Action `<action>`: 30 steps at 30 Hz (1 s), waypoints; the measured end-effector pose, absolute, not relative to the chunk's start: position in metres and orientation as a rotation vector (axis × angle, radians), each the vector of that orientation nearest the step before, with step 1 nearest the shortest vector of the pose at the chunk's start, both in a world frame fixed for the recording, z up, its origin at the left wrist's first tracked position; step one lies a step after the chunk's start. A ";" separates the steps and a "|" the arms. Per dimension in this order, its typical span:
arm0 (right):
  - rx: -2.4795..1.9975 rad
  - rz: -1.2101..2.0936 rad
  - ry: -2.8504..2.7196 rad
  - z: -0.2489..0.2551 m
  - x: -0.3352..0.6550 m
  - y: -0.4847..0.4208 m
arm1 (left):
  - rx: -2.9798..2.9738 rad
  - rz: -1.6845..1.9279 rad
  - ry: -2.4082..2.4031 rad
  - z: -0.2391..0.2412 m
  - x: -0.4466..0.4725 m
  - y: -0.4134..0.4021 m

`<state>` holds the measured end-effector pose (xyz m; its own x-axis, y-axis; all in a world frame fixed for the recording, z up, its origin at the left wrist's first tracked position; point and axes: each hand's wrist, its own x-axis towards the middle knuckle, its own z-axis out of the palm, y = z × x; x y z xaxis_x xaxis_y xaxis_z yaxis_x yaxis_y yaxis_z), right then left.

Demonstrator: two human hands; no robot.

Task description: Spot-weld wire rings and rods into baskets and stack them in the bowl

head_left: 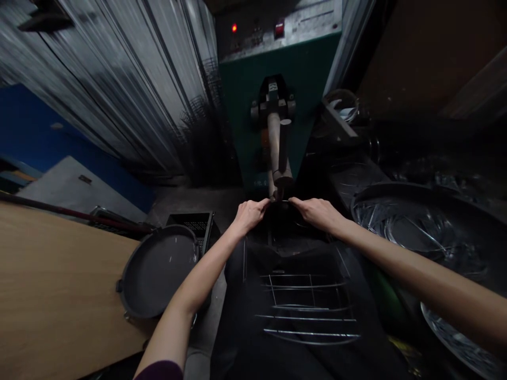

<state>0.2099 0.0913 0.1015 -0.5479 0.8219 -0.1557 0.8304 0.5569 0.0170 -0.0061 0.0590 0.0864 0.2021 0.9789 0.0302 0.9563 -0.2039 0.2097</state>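
Note:
Both arms reach forward to the electrode tips of a green spot welding machine [233, 105]. My left hand [251, 214] is closed in a pinch just left of the electrodes [279, 177], and my right hand [317, 212] pinches on their right. Between the fingertips runs a short, thin metal wire [283, 201], level with the lower electrode. Over the dark cloth on my lap lies a wire rack [309, 319] of several thin, shiny rods. Whether the rack joins the held wire is too dark to tell.
A round dark pan [160, 272] stands at the left beside a black plastic crate [192, 217] and a wooden board [59, 285]. On the right, a large dark tray [412, 192] holds loose bent wires [420, 227]. A red lamp [234, 28] glows on the machine's panel.

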 end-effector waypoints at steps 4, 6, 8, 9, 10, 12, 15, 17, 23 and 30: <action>1.417 -0.094 2.648 0.101 0.211 0.091 | 2.318 0.207 1.886 0.087 -0.006 0.059; 1.417 -0.096 2.649 0.101 0.211 0.091 | 2.319 0.202 1.888 0.087 -0.006 0.060; 1.423 -0.105 2.644 0.101 0.211 0.091 | 2.320 0.207 1.892 0.087 -0.006 0.060; 1.425 -0.111 2.643 0.101 0.211 0.092 | 2.318 0.210 1.895 0.087 -0.006 0.060; 1.429 -0.116 2.644 0.100 0.211 0.092 | 2.315 0.215 1.899 0.087 -0.006 0.060; 1.433 -0.123 2.655 0.099 0.211 0.092 | 2.312 0.224 1.901 0.087 -0.006 0.060; 1.437 -0.139 2.670 0.096 0.211 0.092 | 2.311 0.219 1.901 0.087 -0.005 0.059; 1.439 -0.159 2.677 0.095 0.211 0.093 | 2.306 0.207 1.914 0.086 -0.004 0.058; 1.439 -0.225 2.710 0.096 0.213 0.095 | 2.260 0.218 1.930 0.086 -0.006 0.062; 1.467 -0.196 2.688 0.096 0.215 0.096 | 2.190 0.322 1.756 0.086 -0.012 0.064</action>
<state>0.2147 0.0962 0.0960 -0.5405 0.8320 -0.1251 0.8414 0.5350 -0.0767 -0.0124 0.0641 0.0855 0.2212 0.9750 -0.0208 0.9042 -0.1971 0.3789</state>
